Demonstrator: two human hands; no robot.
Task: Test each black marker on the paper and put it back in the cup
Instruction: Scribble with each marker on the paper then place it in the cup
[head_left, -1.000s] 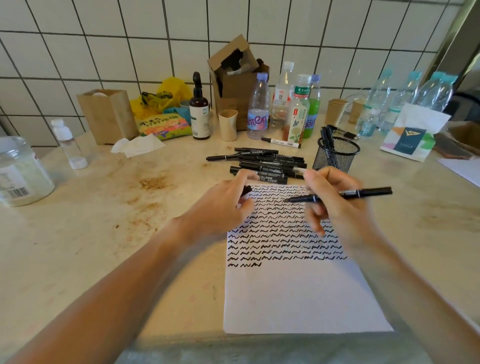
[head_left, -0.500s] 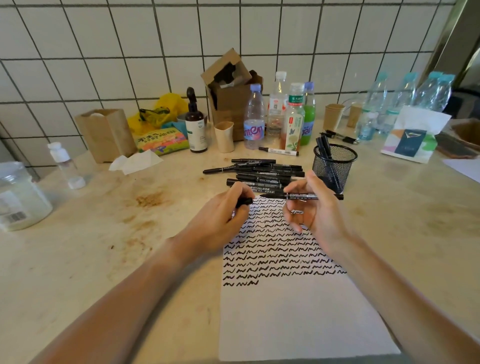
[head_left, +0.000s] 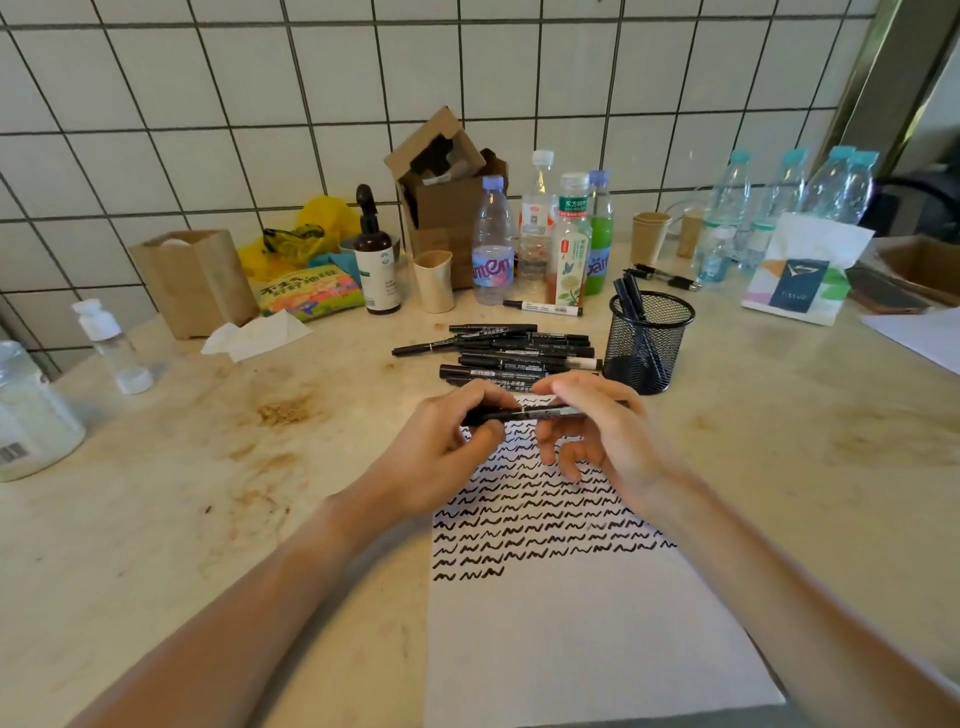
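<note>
Gripping one black marker (head_left: 524, 413), both hands (head_left: 441, 457) (head_left: 608, 441) hover near "TISSUE" pack (head_left: 795, 283).

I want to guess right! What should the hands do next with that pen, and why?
Probably drop the marker into the mesh cup. The left hand and right hand hold it level above the scribbled paper, cap seemingly on, and the cup stands just beyond the right hand.

A stained beige countertop (head_left: 156, 519) meets a white tiled wall (head_left: 208, 104) with dark grout, in soft daylight.
</note>
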